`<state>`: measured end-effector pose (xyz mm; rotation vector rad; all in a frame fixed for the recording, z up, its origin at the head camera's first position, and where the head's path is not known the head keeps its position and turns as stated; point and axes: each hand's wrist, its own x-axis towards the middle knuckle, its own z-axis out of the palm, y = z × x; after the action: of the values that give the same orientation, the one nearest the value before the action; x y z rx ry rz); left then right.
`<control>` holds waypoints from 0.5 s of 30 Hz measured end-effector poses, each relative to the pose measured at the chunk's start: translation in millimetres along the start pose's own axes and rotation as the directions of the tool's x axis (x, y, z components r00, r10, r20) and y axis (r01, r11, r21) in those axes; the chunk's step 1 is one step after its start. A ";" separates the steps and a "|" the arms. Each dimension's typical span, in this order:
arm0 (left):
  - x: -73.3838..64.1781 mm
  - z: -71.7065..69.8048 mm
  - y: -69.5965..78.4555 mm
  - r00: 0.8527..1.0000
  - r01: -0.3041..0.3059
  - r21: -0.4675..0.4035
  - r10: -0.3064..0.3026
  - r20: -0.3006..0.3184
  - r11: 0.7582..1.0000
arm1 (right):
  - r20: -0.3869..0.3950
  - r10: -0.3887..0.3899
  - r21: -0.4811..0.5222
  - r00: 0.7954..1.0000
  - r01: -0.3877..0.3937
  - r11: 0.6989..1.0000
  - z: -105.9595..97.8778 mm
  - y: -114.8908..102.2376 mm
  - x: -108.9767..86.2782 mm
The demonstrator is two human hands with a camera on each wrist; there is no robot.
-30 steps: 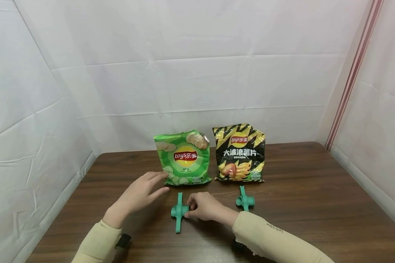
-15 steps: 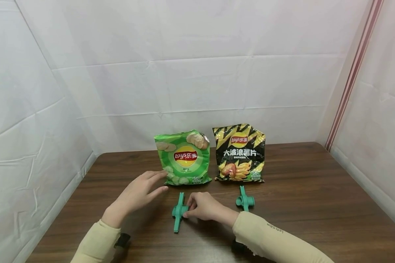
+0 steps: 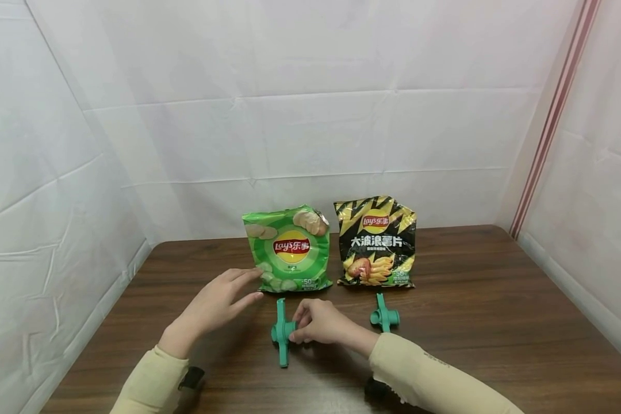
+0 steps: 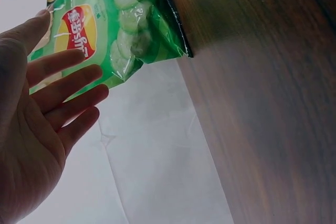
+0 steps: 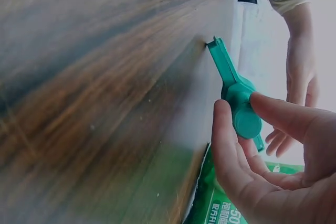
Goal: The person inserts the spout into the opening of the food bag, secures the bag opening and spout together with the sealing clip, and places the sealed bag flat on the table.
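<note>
My right hand (image 3: 322, 323) pinches the round cap of a green bag-sealing clip with a pour spout (image 3: 282, 332) between thumb and fingers. In the right wrist view, the clip's long bar (image 5: 223, 64) points away from the fingers, its end close to the tabletop. My left hand (image 3: 212, 307) holds nothing; its fingers are spread and extended before the lower left corner of a green Lay's chip bag (image 3: 290, 250). In the left wrist view, those fingers (image 4: 68, 85) overlap the bag. A second green clip (image 3: 385, 317) lies to the right, partly hidden by my right sleeve.
A black and yellow Lay's chip bag (image 3: 376, 241) stands upright beside the green one, near the back of the brown wooden table (image 3: 471, 276). White cloth (image 3: 310, 132) hangs behind the table and along both sides.
The clip in my right hand has turned slightly: its far end leaned right half a second ago and now leans left. Both hands stay in almost the same place. The bags have not moved.
</note>
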<state>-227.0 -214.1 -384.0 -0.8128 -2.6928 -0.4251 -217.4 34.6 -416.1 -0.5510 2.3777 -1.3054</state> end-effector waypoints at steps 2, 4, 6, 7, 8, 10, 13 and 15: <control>0.6 -0.4 0.3 1.000 0.004 -0.002 -0.004 0.003 1.000 | -0.006 0.001 0.043 1.000 -0.001 0.999 -1.7 -0.2 -0.2; 1.4 -0.9 0.6 1.000 0.013 -0.006 -0.013 0.008 1.000 | -0.016 -0.002 0.056 1.000 0.003 0.998 -4.2 -0.6 -0.5; 2.0 -1.4 0.8 1.000 0.016 -0.008 -0.016 0.010 1.000 | -0.019 -0.006 0.065 1.000 0.008 0.998 -7.3 -1.2 -1.0; 2.3 -1.4 0.7 1.000 0.015 -0.006 -0.015 0.009 1.000 | -0.021 -0.010 0.069 1.000 0.011 0.998 -9.1 -1.4 -1.3; 2.5 -1.2 0.5 1.000 0.012 -0.004 -0.012 0.007 1.000 | -0.023 -0.013 0.070 1.000 0.015 0.997 -10.8 -1.7 -1.7; 3.0 -0.9 -0.1 1.000 0.004 0.001 -0.004 0.000 1.000 | -0.025 -0.022 0.085 0.999 0.024 0.996 -14.0 -2.1 -2.5; 2.9 -0.5 -1.3 1.000 -0.011 0.011 0.011 -0.015 1.000 | -0.029 -0.029 0.107 0.999 0.032 0.994 -17.9 -3.0 -3.7; 2.8 -0.4 -2.0 1.000 -0.016 0.014 0.016 -0.025 1.000 | -0.035 -0.033 0.119 0.999 0.037 0.992 -20.1 -4.2 -4.8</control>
<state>-230.2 -214.5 -382.9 -0.8192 -2.6615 -0.4104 -222.6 49.1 -401.8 -0.5417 2.3064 -1.4721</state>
